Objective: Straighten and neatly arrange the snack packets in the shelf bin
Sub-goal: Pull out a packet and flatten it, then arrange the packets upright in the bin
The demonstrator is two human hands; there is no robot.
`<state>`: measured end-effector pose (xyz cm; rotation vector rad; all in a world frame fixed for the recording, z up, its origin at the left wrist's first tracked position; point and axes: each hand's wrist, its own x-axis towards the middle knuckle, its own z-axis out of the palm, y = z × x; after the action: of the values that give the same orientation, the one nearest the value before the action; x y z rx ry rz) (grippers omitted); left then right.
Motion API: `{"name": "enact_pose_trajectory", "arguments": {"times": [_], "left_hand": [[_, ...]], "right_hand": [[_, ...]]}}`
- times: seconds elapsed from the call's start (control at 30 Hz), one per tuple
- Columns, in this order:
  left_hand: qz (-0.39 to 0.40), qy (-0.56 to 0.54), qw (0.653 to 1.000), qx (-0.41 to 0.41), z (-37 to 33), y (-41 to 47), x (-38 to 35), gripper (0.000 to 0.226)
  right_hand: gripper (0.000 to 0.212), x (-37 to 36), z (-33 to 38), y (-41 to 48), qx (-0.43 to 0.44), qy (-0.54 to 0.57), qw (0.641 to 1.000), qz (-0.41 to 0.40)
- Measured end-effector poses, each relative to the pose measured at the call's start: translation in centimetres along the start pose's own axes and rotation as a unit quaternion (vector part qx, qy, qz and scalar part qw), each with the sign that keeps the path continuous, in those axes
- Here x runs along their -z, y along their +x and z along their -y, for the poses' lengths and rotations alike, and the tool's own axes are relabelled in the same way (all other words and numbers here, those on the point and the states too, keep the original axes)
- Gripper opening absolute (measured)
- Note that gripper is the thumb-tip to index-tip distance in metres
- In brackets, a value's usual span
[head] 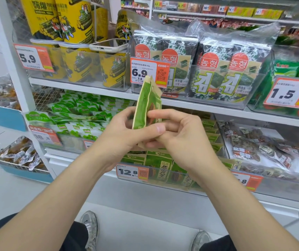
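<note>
**Both hands pinching a small stack of green packets, held above the bin**

- Left hand: fingers curled around the lower left edge of the green snack packets, thumb across the front near the bottom.
- Right hand: index finger and thumb pinch the same stack from the right side; remaining fingers folded under it.
- Packets stand upright, edge-on to the camera, top corners fanned slightly apart. At least two in the stack; exact count unclear.
- Stack is in the air, in front of the shelf edge, clear of the clear shelf bin below the hands.
- That bin holds more of the same green packets, standing in rows, with a 12.8 price tag on its front wall.
- Neighbours: loose green-and-white packets in the bin to the left, brown mixed snack bags to the right.
- Shelf above: seaweed multipacks with a 6.9 tag, just behind the stack's top.
- Phone lies on the yellow tubs, upper left.
</note>
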<state>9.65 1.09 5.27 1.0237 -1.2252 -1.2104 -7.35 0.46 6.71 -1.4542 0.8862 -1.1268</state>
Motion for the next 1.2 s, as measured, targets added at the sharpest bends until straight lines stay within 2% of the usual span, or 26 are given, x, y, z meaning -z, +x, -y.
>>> {"name": "enact_pose_trajectory", "arguments": {"times": [0.03,0.1,0.17,0.27,0.37,0.47,0.53,0.73,0.87,0.9,1.0,1.03,1.1,1.17,1.2], "left_hand": [[0.004,-0.004,1.0,-0.005,0.1,0.0,0.0,0.063],[0.001,-0.023,1.0,-0.012,0.0,0.1,-0.1,0.058],[-0.016,-0.029,0.999,-0.014,-0.2,0.2,-0.3,0.062],[-0.05,-0.014,0.999,-0.006,-0.5,0.1,-0.6,0.07],[-0.06,0.004,0.998,-0.006,-0.3,-0.1,-0.8,0.058],[-0.064,0.009,0.998,-0.003,-0.1,-0.1,-0.8,0.048],[-0.073,0.011,0.997,0.001,-0.2,0.0,-0.7,0.053],[-0.072,0.024,0.997,0.011,-0.2,-0.1,-0.5,0.061],[-0.034,0.019,0.999,0.02,-0.4,-0.2,-0.6,0.03],[-0.012,0.022,0.999,0.028,-0.5,-0.2,-0.4,0.028],[0.061,0.043,0.996,0.044,-0.6,-0.4,0.1,0.032],[0.073,0.042,0.995,0.047,-0.6,-0.4,0.2,0.031],[0.088,0.035,0.994,0.057,-0.7,-0.5,0.4,0.029],[0.105,0.046,0.991,0.068,-0.7,-0.6,0.5,0.033],[0.115,0.06,0.989,0.068,-0.6,-0.6,0.6,0.034]], "right_hand": [[0.033,0.0,0.0,0.1,-0.004,-0.001,1.0,-0.001],[0.028,0.2,0.1,0.3,0.0,-0.003,1.0,-0.018],[0.02,0.5,0.1,0.5,0.004,-0.002,1.0,-0.03],[0.025,0.7,0.1,0.6,-0.001,-0.025,1.0,0.0],[0.033,0.6,-0.2,0.3,-0.004,-0.055,0.999,0.001],[0.025,0.7,-0.4,0.4,-0.025,-0.057,0.998,0.01],[0.017,0.8,-0.1,0.3,-0.046,-0.032,0.998,0.023],[0.012,1.3,0.1,0.3,-0.082,-0.003,0.996,0.027],[0.008,1.5,0.3,0.4,-0.069,-0.048,0.996,0.014],[0.005,1.3,0.4,0.3,-0.064,-0.049,0.996,0.024],[0.019,1.0,0.7,0.1,-0.054,-0.032,0.996,0.063],[0.019,1.0,0.6,0.2,-0.045,-0.038,0.997,0.045],[0.01,1.5,0.3,0.7,0.01,-0.116,0.991,-0.059],[0.024,2.8,-0.3,1.4,0.08,-0.245,0.949,-0.183],[0.035,3.4,-0.5,1.7,0.099,-0.299,0.926,-0.207]]}}
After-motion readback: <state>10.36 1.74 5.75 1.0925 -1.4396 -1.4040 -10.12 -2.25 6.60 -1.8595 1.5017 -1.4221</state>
